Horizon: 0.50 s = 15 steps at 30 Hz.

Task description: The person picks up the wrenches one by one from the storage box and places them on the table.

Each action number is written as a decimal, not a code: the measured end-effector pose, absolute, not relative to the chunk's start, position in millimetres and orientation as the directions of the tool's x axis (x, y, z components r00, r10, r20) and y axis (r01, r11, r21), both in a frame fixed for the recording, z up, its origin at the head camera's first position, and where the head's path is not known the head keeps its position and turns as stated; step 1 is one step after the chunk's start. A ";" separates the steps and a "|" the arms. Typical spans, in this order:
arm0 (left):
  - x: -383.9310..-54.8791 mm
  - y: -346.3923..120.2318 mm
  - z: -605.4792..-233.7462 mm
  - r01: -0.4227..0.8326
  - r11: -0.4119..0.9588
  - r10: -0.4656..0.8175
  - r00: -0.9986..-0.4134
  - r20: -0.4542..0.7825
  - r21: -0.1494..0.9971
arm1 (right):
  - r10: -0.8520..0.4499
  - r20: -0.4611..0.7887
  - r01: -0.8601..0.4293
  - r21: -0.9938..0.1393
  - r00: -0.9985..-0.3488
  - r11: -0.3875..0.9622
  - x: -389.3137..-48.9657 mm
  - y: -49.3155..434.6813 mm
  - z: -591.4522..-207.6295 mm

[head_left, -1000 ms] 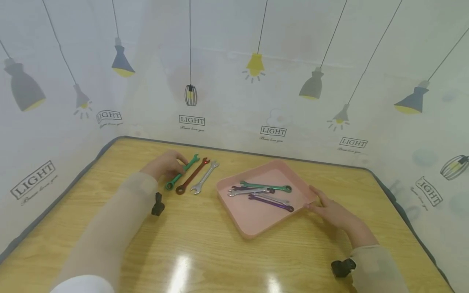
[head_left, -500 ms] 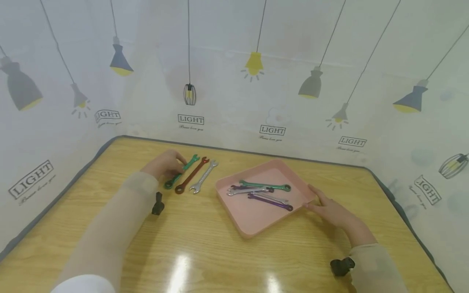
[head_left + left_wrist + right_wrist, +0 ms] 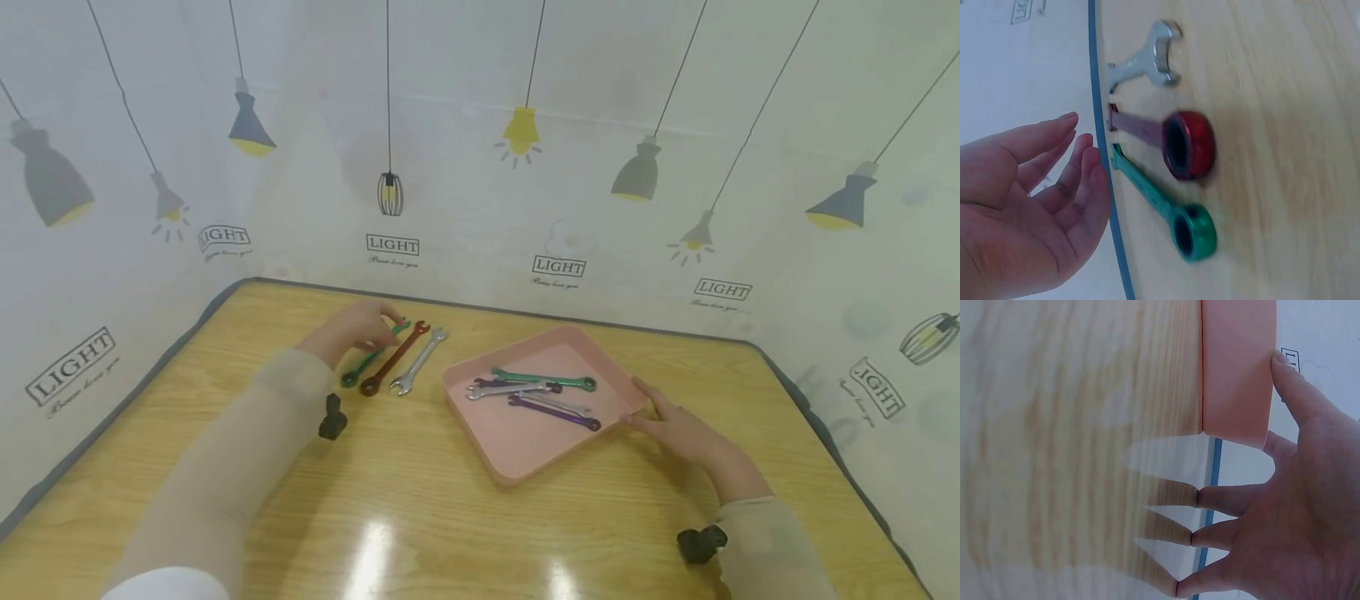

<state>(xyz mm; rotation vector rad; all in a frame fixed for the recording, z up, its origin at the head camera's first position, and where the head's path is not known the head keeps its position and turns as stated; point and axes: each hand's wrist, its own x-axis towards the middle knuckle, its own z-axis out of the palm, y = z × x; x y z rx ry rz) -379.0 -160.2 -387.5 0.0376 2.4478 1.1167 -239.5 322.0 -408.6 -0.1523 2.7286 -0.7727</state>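
My left hand (image 3: 362, 327) is above the green combination wrench (image 3: 1160, 199) in the head view and partly hides it. The left wrist view shows its fingers loosely bent, nothing between them. Beside that wrench lie a red one (image 3: 393, 358) and a silver open-end wrench (image 3: 418, 362), roughly parallel. At the right, my right hand (image 3: 686, 432) touches a corner of the pink tray (image 3: 517, 462). Its thumb lies at the tray's rim, and several spread fingers rest on the table in the right wrist view. Several wrenches lie inside the tray, a green one (image 3: 547, 381) and a purple one (image 3: 558, 415) among them.
The wooden table (image 3: 420, 525) meets a pale wall sheet (image 3: 465, 183) printed with lamps along its dark back edge. Bare wood lies between the silver wrench and the tray, and along the front.
My left hand has shifted slightly to the right and away from me along the green wrench, covering its far end more. The right hand and the tray have stayed in place.
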 end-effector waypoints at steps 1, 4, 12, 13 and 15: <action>-377.4 -156.1 -385.1 -0.151 0.671 0.211 -0.900 -0.382 0.726 | -0.184 -0.258 -0.022 -0.528 -0.948 0.849 -239.4 321.9 -408.6; -373.7 -143.8 -379.5 -0.123 0.688 0.223 -0.902 -0.370 0.715 | -0.188 -0.259 -0.023 -0.529 -0.947 0.848 -238.5 321.3 -408.0; -365.6 -114.3 -371.4 0.016 0.724 0.300 -0.908 -0.294 0.690 | -0.182 -0.267 -0.017 -0.521 -0.946 0.853 -236.5 319.9 -405.7; -364.3 -110.8 -371.1 0.025 0.717 0.310 -0.906 -0.287 0.697 | -0.183 -0.266 -0.018 -0.521 -0.947 0.853 -236.5 319.9 -405.9; -362.4 -103.9 -370.9 0.034 0.699 0.327 -0.903 -0.278 0.714 | -0.184 -0.265 -0.020 -0.523 -0.947 0.852 -236.6 319.7 -406.2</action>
